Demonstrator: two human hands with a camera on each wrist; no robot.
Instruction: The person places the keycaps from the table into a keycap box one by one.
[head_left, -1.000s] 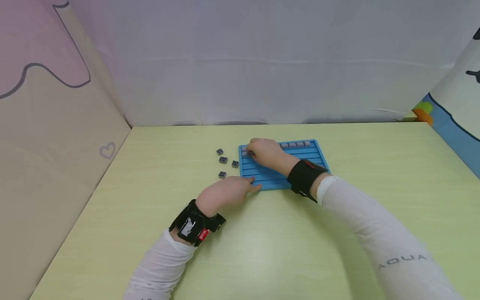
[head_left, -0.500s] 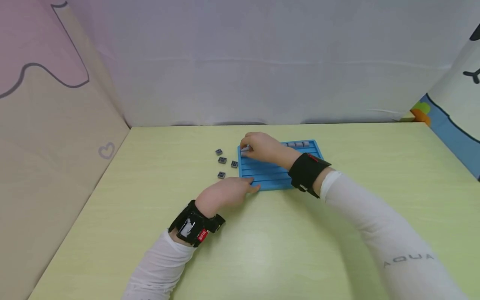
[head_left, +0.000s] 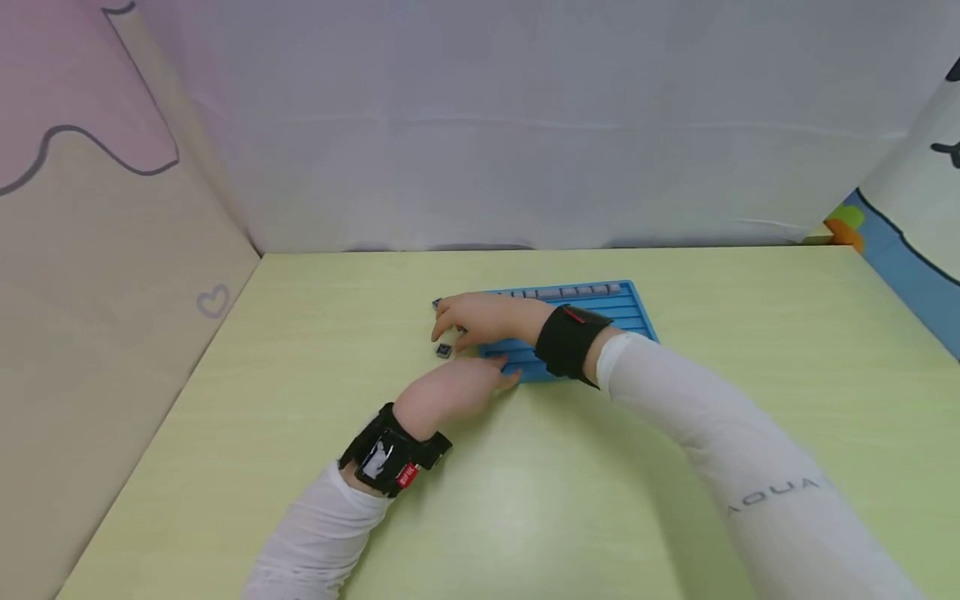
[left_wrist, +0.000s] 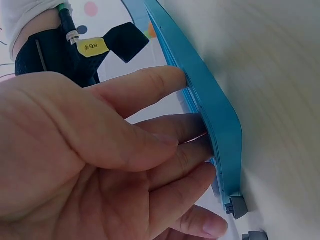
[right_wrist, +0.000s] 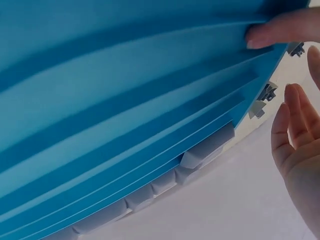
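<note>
Pressing our left hand [head_left: 457, 385] fingers against the ridged blue tray [head_left: 600, 312], we spread our right hand [head_left: 480, 321] above grey tiles [right_wrist: 262, 97], visible underneath only wrist-side.

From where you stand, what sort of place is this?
Probably a small tabletop booth set up for recording handwork: a pale green table walled by draped cloth backdrops, with only a blue slotted tray and small grey blocks.

a playroom-like corner: cartoon-printed walls [head_left: 112, 208], pale-green table [head_left: 525, 500].
</note>
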